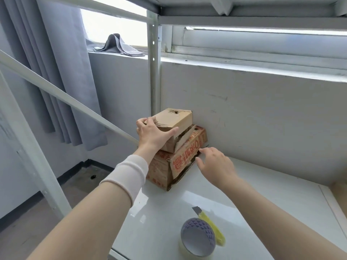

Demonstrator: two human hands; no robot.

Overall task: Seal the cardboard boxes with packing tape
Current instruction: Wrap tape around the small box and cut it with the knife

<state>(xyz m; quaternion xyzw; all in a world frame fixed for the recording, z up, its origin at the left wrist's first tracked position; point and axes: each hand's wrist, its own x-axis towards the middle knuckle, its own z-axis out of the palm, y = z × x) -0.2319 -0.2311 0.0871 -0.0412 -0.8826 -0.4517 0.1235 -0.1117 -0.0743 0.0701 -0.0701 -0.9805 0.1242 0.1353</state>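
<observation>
Two cardboard boxes are stacked in the far left corner of the white shelf [262, 188]. The small plain box [176, 119] lies on top of a larger box with red print [189, 156], whose side flap hangs loose. My left hand [152, 134] rests on the near top edge of the small box, fingers spread over it. My right hand [214, 166] hovers open just right of the lower box, fingertips near its loose flap. A roll of clear packing tape [197, 239] stands on edge near the front of the shelf.
A yellow utility knife [210, 224] lies behind the tape roll, blade pointing away. A grey wall backs the shelf. A metal rack post [154, 72] rises behind the boxes. A grey curtain [56, 72] hangs at left, with a cloth [120, 45] on the windowsill.
</observation>
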